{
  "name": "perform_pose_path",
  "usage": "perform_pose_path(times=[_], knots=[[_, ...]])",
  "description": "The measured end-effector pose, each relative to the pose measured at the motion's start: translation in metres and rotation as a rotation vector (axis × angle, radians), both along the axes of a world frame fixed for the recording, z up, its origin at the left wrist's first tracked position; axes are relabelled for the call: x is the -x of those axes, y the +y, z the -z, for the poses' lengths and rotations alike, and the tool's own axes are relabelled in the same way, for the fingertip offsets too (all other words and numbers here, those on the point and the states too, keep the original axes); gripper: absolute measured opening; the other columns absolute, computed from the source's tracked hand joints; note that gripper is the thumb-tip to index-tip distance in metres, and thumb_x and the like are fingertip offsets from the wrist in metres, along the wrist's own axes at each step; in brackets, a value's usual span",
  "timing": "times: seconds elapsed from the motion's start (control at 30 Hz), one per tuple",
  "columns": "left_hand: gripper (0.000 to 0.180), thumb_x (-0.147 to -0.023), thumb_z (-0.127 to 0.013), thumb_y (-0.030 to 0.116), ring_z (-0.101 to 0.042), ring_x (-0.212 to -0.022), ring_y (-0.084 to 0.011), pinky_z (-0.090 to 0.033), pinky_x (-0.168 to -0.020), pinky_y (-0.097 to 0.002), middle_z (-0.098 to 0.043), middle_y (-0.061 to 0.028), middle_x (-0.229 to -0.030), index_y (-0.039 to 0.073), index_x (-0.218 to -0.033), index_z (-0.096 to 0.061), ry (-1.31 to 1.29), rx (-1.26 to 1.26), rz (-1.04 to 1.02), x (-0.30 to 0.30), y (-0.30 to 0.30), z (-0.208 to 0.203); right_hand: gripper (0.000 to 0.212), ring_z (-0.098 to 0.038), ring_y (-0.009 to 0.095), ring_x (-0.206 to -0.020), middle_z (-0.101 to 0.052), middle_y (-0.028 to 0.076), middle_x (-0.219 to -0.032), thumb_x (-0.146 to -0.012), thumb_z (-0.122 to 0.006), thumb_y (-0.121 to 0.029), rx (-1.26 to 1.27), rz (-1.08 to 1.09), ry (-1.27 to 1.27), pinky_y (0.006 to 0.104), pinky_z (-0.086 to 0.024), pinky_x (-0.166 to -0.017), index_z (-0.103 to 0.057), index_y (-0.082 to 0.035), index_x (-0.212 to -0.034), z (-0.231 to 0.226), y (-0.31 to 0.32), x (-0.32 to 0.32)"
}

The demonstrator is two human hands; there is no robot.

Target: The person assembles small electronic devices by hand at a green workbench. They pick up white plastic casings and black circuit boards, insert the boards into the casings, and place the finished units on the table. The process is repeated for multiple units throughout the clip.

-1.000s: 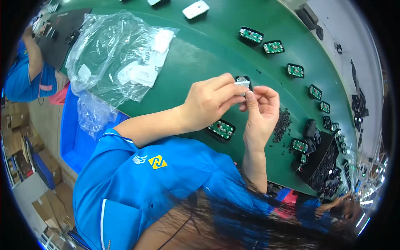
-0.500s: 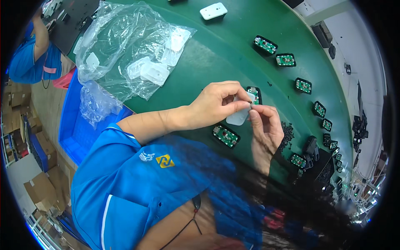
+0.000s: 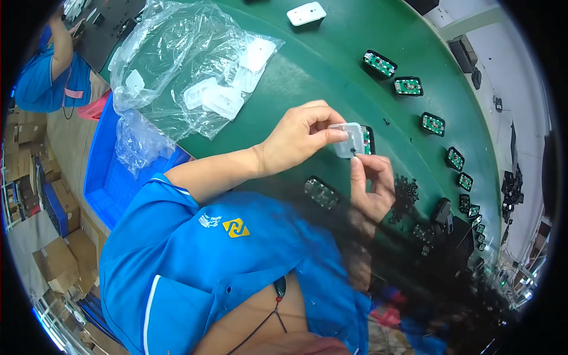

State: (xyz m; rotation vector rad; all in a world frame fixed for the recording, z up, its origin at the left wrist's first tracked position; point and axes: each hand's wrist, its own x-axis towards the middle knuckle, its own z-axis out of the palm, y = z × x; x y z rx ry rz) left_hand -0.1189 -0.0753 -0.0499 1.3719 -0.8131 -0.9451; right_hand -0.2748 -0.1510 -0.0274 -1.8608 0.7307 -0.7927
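Between thumb and fingers, my left hand (image 3: 305, 135) grips a translucent white plastic cover (image 3: 349, 142) by its left side. My right hand (image 3: 374, 183) pinches a small black part (image 3: 354, 151) against the cover's lower edge. Just behind the cover, a green circuit board in a black case (image 3: 368, 141) lies partly hidden. Nearer to me is another circuit board in a case (image 3: 321, 193), dimmed by loose hair across the view. To the right of my right hand lies a heap of small black parts (image 3: 406, 190).
A clear plastic bag (image 3: 171, 65) holding several white covers (image 3: 222, 102) lies at the left on the green table (image 3: 302, 77). Cased circuit boards (image 3: 433, 124) line the right side. A blue bin (image 3: 112, 189) stands left of the table. Another person (image 3: 44, 83) is at the far left.
The cover has been lifted and turned, so its face shows more. My right hand has moved slightly down and left, with the black part now visible at its fingertips.
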Motion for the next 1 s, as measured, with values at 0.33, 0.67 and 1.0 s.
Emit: perform_pose_path(times=[0.33, 0.67, 1.0], knots=[[0.011, -0.09, -0.056, 0.005, -0.06, -0.084, -0.0115, -0.054, -0.071, -0.0251, -0.058, -0.0058, -0.092, -0.004, -0.097, -0.057, 0.211, 0.101, 0.045, 0.016, 0.004, 0.003, 0.009, -0.047, 0.008, -0.059, -0.055, 0.003, -0.078, -0.079, -0.067, -0.001, 0.146, 0.097, 0.091, 0.0216, -0.034, -0.05, -0.059, -0.003, -0.083, 0.004, 0.004, -0.011], [0.012, -0.081, -0.064, 0.001, -0.06, -0.082, -0.0168, -0.052, -0.069, -0.0271, -0.059, -0.0101, -0.094, 0.0, -0.093, -0.061, -0.329, 0.301, -0.024, 0.018, 0.003, -0.002, 0.01, -0.049, 0.002, -0.068, -0.056, 0.0, -0.082, -0.084, -0.064, 0.0, -0.709, 0.006, -0.078, 0.0166, -0.038, -0.06, -0.054, -0.002, -0.085, 0.001, -0.009, 0.001], [0.009, -0.085, -0.06, 0.0, -0.06, -0.077, -0.0145, -0.051, -0.065, -0.0252, -0.055, -0.009, -0.092, -0.001, -0.092, -0.055, -0.052, 0.233, 0.011, 0.014, 0.002, 0.001, 0.013, -0.044, 0.004, -0.065, -0.052, 0.0, -0.082, -0.084, -0.066, -0.004, -0.172, 0.071, -0.002, 0.017, -0.035, -0.058, -0.055, -0.002, -0.091, 0.009, 0.009, -0.012]])
